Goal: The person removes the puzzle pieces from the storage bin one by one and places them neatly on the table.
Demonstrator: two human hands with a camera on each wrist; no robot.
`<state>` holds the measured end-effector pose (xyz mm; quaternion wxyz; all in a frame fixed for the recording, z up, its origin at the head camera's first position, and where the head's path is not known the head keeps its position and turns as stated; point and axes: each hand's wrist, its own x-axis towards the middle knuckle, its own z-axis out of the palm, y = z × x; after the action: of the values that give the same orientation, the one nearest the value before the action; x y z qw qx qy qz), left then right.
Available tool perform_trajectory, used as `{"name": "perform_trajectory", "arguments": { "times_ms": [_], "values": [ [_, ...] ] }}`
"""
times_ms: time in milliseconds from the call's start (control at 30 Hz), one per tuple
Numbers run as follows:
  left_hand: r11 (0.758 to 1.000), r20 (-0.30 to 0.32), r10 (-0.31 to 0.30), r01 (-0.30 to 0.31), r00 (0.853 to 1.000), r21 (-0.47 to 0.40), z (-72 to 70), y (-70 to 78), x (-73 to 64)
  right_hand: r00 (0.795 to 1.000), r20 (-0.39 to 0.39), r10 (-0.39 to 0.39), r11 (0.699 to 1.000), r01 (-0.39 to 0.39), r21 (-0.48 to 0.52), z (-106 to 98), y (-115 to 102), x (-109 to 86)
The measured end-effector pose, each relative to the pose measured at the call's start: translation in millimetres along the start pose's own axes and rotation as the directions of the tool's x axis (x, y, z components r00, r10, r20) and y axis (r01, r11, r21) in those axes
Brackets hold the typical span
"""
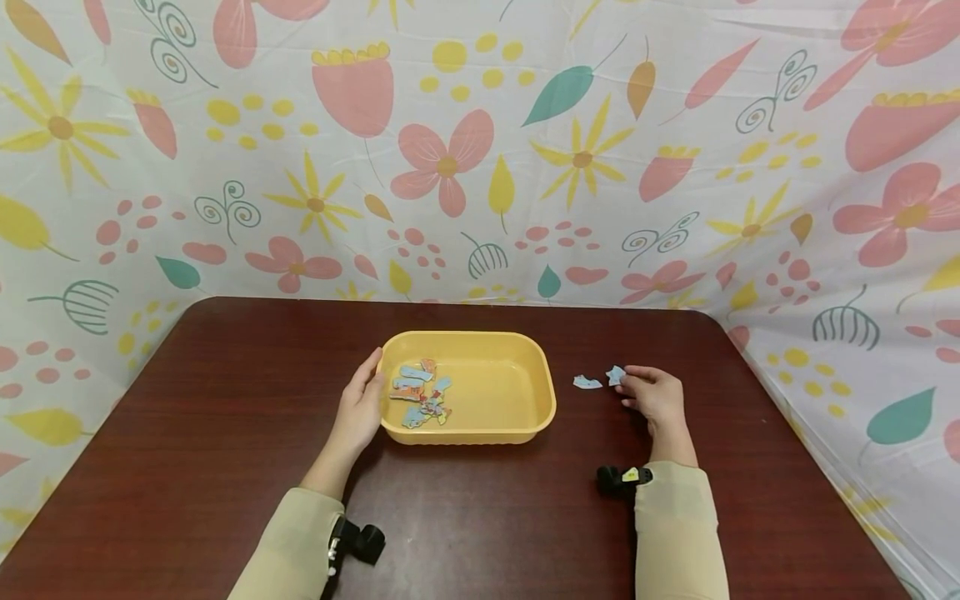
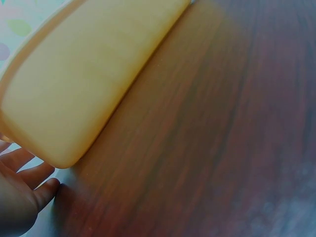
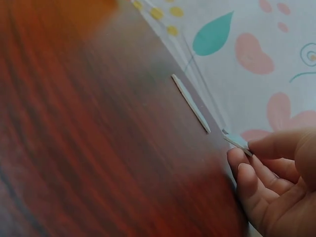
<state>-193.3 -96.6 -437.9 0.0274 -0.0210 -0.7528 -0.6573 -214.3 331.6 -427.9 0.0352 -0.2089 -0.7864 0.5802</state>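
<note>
A yellow plastic tray (image 1: pixel 517 429) stands on the table, with a small heap of colourful puzzle pieces (image 1: pixel 420 396) at its left end. My left hand (image 1: pixel 363 404) rests its fairly straight fingers along the tray's left side; in the left wrist view its thumb (image 2: pixel 48 190) lies apart from the tray wall. To the right of the tray, my right hand (image 1: pixel 656 396) pinches a light blue puzzle piece (image 1: pixel 616 375) between thumb and fingers. Just left of it, another light blue piece (image 1: pixel 587 382) lies flat on the table, seen edge-on in the right wrist view.
The dark brown wooden table (image 1: pixel 487 517) spreads around the tray. Behind and beside it hangs a white cloth (image 1: pixel 480 233) printed with flowers and leaves. Black wrist cameras, one on the left arm (image 1: pixel 360 542) and one on the right (image 1: pixel 618 479), sit by the sleeves.
</note>
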Motion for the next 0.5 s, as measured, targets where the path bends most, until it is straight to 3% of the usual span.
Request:
{"name": "perform_trajectory", "arguments": {
  "times_ms": [500],
  "values": [
    [1.0, -0.006, -0.003, 0.003, 1.0, 0.003, 0.0, -0.8, 0.8, 0.999, -0.042, -0.007, 0.998, 0.004, -0.061, 2.4, -3.0, -3.2]
  ]
}}
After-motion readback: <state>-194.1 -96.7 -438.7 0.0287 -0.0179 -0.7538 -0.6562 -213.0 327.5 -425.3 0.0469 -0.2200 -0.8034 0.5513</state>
